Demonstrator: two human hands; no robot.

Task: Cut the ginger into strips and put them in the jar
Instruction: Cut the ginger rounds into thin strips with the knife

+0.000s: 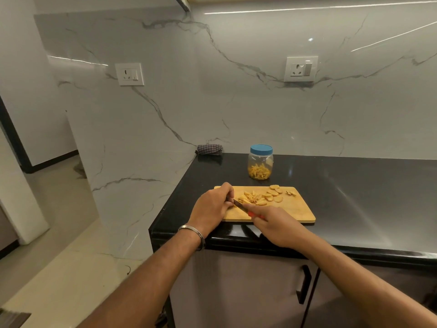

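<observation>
A wooden cutting board [295,209] lies on the black counter. On it are ginger strips [251,198] and round ginger slices [274,194]. My left hand [212,204], fingers curled, pinches a small ginger piece at the board's left end. My right hand [272,222] grips a red-handled knife [243,208] whose dark blade points at my left fingers. Behind the board stands a clear jar [260,162] with a blue lid on, partly filled with ginger strips.
The black counter [354,185] runs right along a marble wall. A folded checked cloth [210,149] lies at the back left corner. The counter's left edge drops to the floor. Two wall sockets [129,74] sit above. A cabinet handle [305,284] is below.
</observation>
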